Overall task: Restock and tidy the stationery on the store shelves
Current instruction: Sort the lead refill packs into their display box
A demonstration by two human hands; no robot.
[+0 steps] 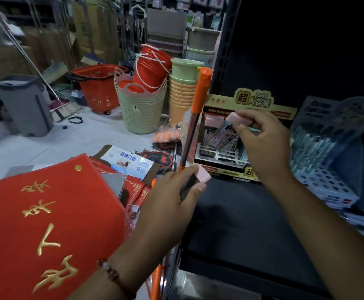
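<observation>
Setting: dim store aisle, dark shelf (241, 224) at right, pale floor at left.
Left hand (172, 204): fingers curled round one pink-capped box (199, 177), held just above the shelf's front edge.
Right hand (261, 135): fingers pinch a second pink box (239, 118) over the display box (230, 146).
Display box: one, on the shelf, holding several slim packs; header reads "超大容量".
Red mat (46, 224): one, gold characters.
Orange mop handle (198, 109): one, upright beside the shelf.
</observation>
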